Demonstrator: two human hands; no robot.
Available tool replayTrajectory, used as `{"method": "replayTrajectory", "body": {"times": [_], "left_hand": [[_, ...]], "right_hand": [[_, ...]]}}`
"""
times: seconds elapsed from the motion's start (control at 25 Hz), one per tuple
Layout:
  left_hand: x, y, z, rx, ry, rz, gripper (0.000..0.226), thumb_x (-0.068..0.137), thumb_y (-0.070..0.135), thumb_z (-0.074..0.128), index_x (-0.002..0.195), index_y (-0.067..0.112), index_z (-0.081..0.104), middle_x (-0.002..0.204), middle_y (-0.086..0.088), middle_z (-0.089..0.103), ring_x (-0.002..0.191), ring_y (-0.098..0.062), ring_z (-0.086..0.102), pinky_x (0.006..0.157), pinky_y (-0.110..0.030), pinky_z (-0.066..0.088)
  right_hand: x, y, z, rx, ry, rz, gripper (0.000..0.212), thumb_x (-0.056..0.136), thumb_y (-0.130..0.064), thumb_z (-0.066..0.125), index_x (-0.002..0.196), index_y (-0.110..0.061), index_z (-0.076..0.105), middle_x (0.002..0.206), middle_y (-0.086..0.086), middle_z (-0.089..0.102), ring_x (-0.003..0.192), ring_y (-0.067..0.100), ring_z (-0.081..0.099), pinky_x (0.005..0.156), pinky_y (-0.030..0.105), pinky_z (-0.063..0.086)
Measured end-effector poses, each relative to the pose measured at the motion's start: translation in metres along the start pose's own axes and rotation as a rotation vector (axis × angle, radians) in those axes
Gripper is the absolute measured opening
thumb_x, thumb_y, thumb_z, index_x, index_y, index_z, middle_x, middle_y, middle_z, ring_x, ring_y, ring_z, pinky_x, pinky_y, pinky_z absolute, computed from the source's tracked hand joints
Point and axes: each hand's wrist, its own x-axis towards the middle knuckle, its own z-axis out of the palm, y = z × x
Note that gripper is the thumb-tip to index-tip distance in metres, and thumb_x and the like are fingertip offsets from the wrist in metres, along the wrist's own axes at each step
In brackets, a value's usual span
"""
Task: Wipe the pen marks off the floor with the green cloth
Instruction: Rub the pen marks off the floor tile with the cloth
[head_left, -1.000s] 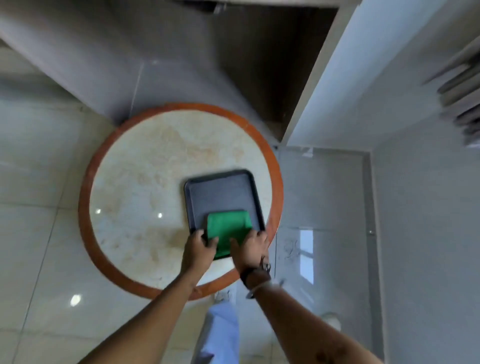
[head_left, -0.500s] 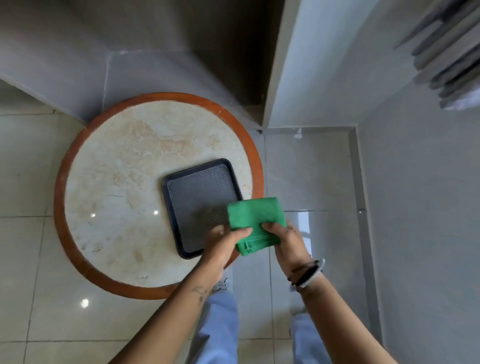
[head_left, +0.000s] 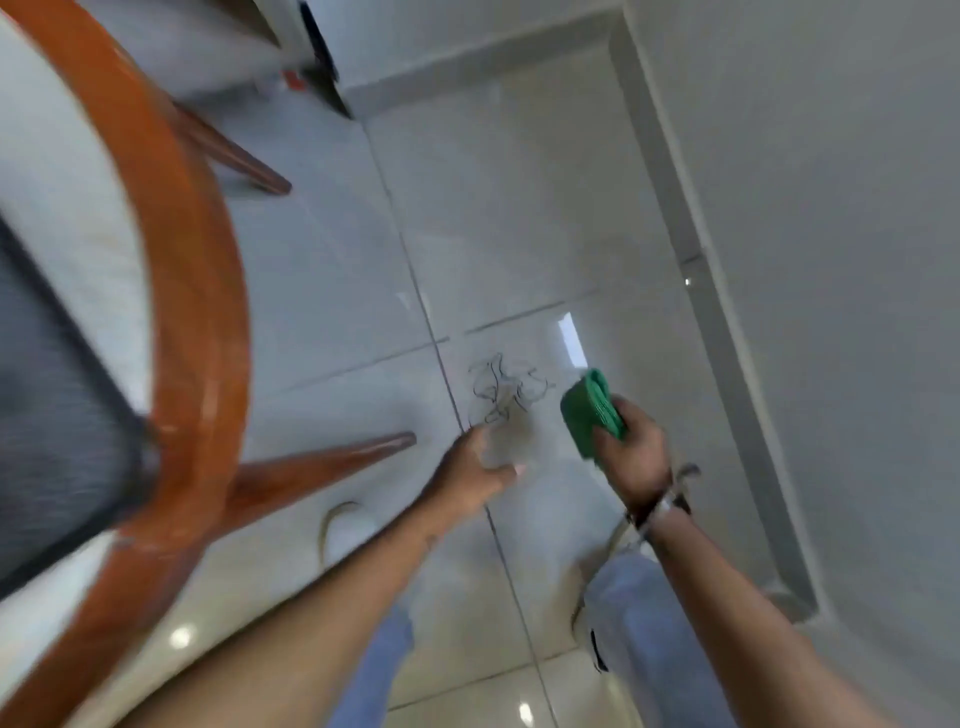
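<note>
Black scribbled pen marks lie on the pale tiled floor, just right of a tile joint. My right hand grips the folded green cloth, held just right of the marks and slightly above the floor. My left hand holds nothing, its fingers spread, hovering just below and left of the marks. The view is blurred by motion.
A round table with an orange-brown rim fills the left, a dark tray on it. Two wooden table legs slant to the floor near my left hand. A grey wall and skirting run along the right. My shoes and jeans show below.
The cloth left the tray, first in both hands, now in my right hand alone. My left hand has let go. The view has dropped to the floor marks.
</note>
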Motion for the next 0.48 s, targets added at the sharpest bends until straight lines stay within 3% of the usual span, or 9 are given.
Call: {"method": "replayTrajectory", "body": {"times": [0.08,0.16,0.2,0.28,0.36,0.48], "left_hand": [[0.059,-0.031,0.003,0.428,0.022,0.122,0.09,0.082,0.04,0.072,0.151,0.007,0.025,0.158,-0.014,0.03,0.142,-0.024,0.034,0.115,-0.03,0.03],[0.103,-0.051,0.003,0.715,0.087,0.148,0.103,0.081,0.046,0.071,0.154,0.005,0.012,0.163,-0.017,0.012,0.149,-0.031,0.015,0.121,-0.041,0.015],[0.121,-0.062,0.005,0.805,0.111,0.128,0.109,0.079,0.048,0.072,0.154,0.003,0.007,0.163,-0.018,0.005,0.15,-0.033,0.008,0.121,-0.043,0.012],[0.148,-0.08,0.007,0.948,0.124,0.077,0.122,0.074,0.051,0.076,0.153,0.0,-0.001,0.163,-0.022,-0.006,0.151,-0.035,-0.002,0.122,-0.046,0.007],[0.162,-0.093,0.008,1.026,0.127,0.029,0.132,0.068,0.054,0.079,0.152,-0.003,-0.005,0.161,-0.024,-0.013,0.15,-0.037,-0.008,0.123,-0.047,0.005],[0.172,-0.107,0.01,1.112,0.131,-0.001,0.145,0.059,0.058,0.083,0.151,-0.005,-0.009,0.159,-0.026,-0.019,0.15,-0.038,-0.01,0.122,-0.048,0.003]], "right_hand": [[0.034,0.031,0.05,-0.243,0.058,-0.189,0.039,0.074,0.005,0.056,0.11,-0.007,0.064,0.103,0.016,0.072,0.093,0.035,0.066,0.079,0.038,0.053],[0.055,0.06,0.102,-0.373,-0.018,-0.309,0.047,0.075,0.007,0.055,0.121,-0.001,0.06,0.119,0.022,0.067,0.109,0.037,0.063,0.093,0.043,0.051],[0.057,0.077,0.127,-0.526,-0.161,-0.352,0.051,0.078,-0.002,0.056,0.129,0.001,0.054,0.131,0.027,0.058,0.121,0.039,0.056,0.103,0.05,0.044],[0.049,0.112,0.16,-0.823,-0.39,-0.344,0.073,0.083,-0.036,0.055,0.146,-0.006,0.033,0.158,0.019,0.027,0.145,0.033,0.027,0.118,0.057,0.013],[0.044,0.138,0.171,-0.86,-0.327,-0.343,0.086,0.082,-0.058,0.044,0.149,-0.008,0.027,0.162,0.011,0.02,0.149,0.027,0.019,0.117,0.057,0.0],[0.055,0.137,0.175,-0.901,-0.292,-0.383,0.088,0.083,-0.065,0.035,0.149,-0.007,0.028,0.161,0.011,0.024,0.148,0.029,0.02,0.118,0.059,0.003]]}}
